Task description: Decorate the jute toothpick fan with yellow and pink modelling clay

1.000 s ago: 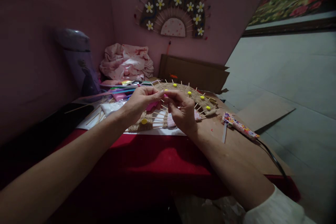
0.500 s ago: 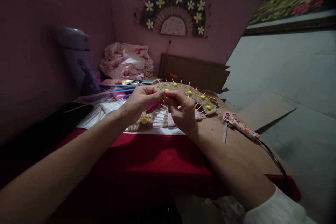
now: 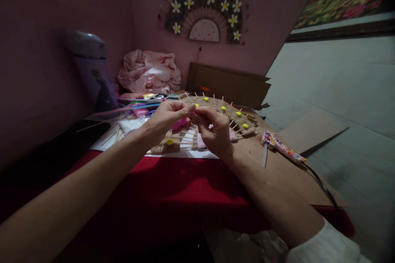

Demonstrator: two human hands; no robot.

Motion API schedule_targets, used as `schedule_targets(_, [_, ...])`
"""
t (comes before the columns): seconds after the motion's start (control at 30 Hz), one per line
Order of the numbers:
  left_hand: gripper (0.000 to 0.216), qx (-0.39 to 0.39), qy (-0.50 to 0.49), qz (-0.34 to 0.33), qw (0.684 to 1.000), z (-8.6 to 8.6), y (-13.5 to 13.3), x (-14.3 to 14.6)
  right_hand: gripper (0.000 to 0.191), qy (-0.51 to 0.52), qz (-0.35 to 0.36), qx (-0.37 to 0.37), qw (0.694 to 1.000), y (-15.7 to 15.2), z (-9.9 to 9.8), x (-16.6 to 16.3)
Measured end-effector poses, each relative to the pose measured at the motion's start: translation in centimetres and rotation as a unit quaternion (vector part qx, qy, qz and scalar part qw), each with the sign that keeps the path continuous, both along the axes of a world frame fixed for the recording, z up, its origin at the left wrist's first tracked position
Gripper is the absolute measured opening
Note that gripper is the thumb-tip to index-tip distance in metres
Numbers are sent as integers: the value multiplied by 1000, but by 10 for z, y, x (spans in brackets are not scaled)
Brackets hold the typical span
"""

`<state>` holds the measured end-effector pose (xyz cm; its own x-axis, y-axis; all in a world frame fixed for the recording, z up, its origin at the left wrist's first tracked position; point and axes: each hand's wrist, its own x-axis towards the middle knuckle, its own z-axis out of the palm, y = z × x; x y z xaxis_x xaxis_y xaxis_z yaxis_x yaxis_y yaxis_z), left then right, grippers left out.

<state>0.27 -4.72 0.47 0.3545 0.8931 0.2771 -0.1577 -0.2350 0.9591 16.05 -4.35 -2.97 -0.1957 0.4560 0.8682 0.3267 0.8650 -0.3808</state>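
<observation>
My left hand [image 3: 173,117] is closed, with a bright pink lump [image 3: 179,124] that looks like modelling clay under its fingers. Its thumb meets the fingertips of my right hand [image 3: 214,129], which is closed in a pinch. A tiny pink bit [image 3: 194,112] shows where the two hands touch. Below and behind them lies a woven twine fan [image 3: 212,102] with thin wooden sticks and several yellow dots [image 3: 223,108]. My hands hide its middle. One yellow dot [image 3: 169,142] sits on the fan's near left end.
A flower-patterned glue gun [image 3: 282,148] with a black cord lies on brown cardboard [image 3: 277,185] at right. Sticks, plastic bags [image 3: 132,124] and coloured strips lie left. Behind are pink cloth [image 3: 149,72] and a cardboard box [image 3: 228,84]. A finished flower fan [image 3: 203,8] hangs on the wall.
My fingers have shifted very slightly, and a little more of the pink lump shows under my left hand. Otherwise everything stays in place.
</observation>
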Motion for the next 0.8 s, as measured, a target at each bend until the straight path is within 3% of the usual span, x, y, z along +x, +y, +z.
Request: schedule_targets(0.8, [44, 18, 28, 17, 999, 3, -3, 0, 6, -49, 26, -22, 998, 4, -3, 1])
